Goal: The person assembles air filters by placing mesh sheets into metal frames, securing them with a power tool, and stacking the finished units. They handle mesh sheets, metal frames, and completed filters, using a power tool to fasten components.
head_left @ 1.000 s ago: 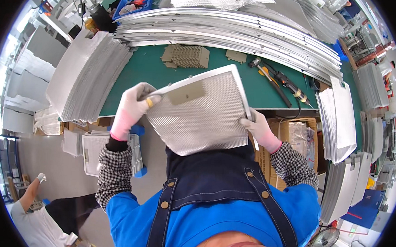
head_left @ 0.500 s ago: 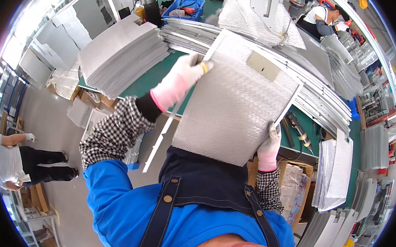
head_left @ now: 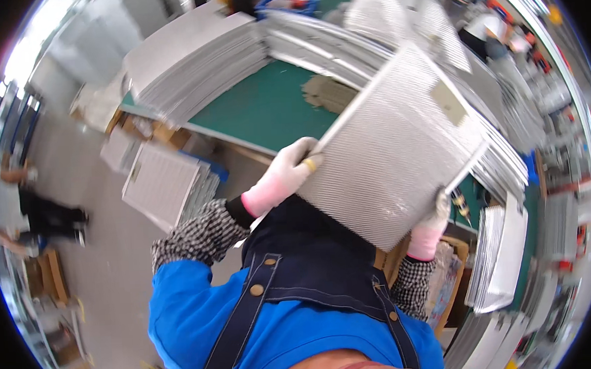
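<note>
A silver mesh filter panel (head_left: pixel 387 146) with pale metal frame strips along its sides is held tilted in front of my chest. A tan rectangular patch (head_left: pixel 448 103) shows near its far right corner. My left hand (head_left: pixel 285 175), in a white and pink glove with a yellow band on one finger, grips the left edge, thumb on top. Fingers of my gloved right hand (head_left: pixel 433 227) are closed round the near right corner, partly hidden by the panel. The panel's near edge lies close to my dark apron (head_left: pixel 319 250).
On the green bench (head_left: pixel 258 106) stand a tall stack of mesh sheets (head_left: pixel 195 63), bundled frame strips (head_left: pixel 322 46) and grey-tan pieces (head_left: pixel 331 92). A power tool (head_left: pixel 461 206) lies right. Framed panels (head_left: pixel 165 184) stand low at left. Other people (head_left: pixel 49 204) work farther off.
My left hand has slid down the panel's left edge, nearer my body. The panel has shifted right and turned clockwise. The view has swung, baring more bench; the dangling strip is now mostly hidden.
</note>
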A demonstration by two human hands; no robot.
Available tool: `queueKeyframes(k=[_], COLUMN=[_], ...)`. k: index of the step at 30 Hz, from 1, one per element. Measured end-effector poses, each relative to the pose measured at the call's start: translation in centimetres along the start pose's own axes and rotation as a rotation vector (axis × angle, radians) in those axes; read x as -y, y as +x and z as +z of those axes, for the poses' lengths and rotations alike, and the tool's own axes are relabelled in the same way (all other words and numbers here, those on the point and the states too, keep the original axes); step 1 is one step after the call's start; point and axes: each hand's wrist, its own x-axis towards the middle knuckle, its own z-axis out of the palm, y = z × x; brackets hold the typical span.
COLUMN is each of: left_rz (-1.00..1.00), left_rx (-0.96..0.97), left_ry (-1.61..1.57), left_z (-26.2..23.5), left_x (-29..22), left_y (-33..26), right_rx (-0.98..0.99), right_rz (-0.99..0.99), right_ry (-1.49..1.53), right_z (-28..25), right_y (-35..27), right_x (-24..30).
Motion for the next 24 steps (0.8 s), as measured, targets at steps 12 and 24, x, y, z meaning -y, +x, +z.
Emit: queueKeyframes(k=[12,24], left_rz=[0.271,0.738], left_rx=[-0.119,-0.281], left_ry=[-0.008,-0.072], left_z=[-2.1,-6.5], left_x=[3.7,0.1], left_y=[-1.5,-0.2], right_rx=[-0.064,-0.017], right_rz=[0.138,-0.587], right_ry=[0.377,-0.393], right_z=[4.9,4.9], right_y=[0.0,5.9], right_x=[11.6,17.4])
